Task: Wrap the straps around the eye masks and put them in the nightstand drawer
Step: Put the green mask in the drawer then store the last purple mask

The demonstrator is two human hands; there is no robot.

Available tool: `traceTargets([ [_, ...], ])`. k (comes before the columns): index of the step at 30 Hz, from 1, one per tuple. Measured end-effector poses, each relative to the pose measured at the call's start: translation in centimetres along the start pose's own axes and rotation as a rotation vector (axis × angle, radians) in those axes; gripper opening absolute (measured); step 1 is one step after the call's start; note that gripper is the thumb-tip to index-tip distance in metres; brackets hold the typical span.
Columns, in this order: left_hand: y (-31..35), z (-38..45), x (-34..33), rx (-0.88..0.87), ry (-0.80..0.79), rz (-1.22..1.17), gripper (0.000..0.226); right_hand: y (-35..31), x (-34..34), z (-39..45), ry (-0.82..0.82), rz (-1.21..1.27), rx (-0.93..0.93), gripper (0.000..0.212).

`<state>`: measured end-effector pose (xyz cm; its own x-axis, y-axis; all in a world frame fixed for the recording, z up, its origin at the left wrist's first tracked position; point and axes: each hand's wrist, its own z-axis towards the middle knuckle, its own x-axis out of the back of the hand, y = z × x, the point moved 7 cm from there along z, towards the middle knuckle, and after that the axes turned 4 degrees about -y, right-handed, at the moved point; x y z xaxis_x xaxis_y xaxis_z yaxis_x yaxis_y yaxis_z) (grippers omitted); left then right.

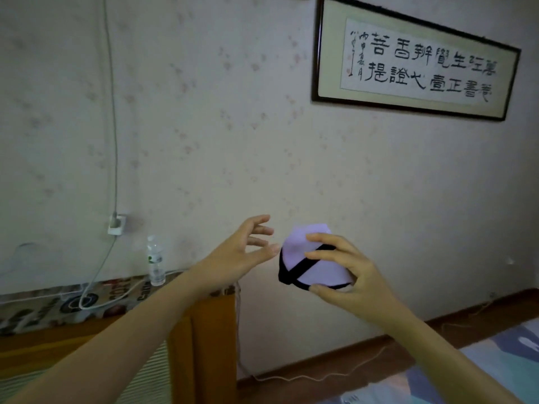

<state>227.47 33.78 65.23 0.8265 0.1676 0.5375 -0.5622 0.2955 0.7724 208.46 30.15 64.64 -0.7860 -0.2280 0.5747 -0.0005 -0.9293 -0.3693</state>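
One strapped eye mask (313,259) — right hand (354,275).

We face a pale wall (233,126) with a faint floral pattern, dimly lit. A dark-framed calligraphy panel (414,58) hangs upper right. At left, a grey cable (112,112) drops to a white plug (116,224); a plastic water bottle (155,260) stands on a patterned cloth (43,310) covering an orange-brown wooden cabinet (210,330). A dark wooden baseboard (320,365) runs below.

The eye mask (313,259) in the right hand (354,275) is pale lilac, crossed by a black strap (306,265). Left of the left hand (237,255), a patterned cloth (58,304) covers an orange-brown cabinet (204,330).
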Motion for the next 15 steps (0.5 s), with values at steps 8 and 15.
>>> traceTargets([
  [8, -10.4, 10.6, 9.2, -0.089, 0.281, 0.955, 0.090, 13.5, -4.3, 12.2, 0.067, -0.013, -0.090, 0.046],
  [15, -21.6, 23.5, 14.5, -0.134, 0.291, 1.120, 0.091, 24.8, -8.7, 21.4, 0.156, -0.119, -0.102, 0.047],
])
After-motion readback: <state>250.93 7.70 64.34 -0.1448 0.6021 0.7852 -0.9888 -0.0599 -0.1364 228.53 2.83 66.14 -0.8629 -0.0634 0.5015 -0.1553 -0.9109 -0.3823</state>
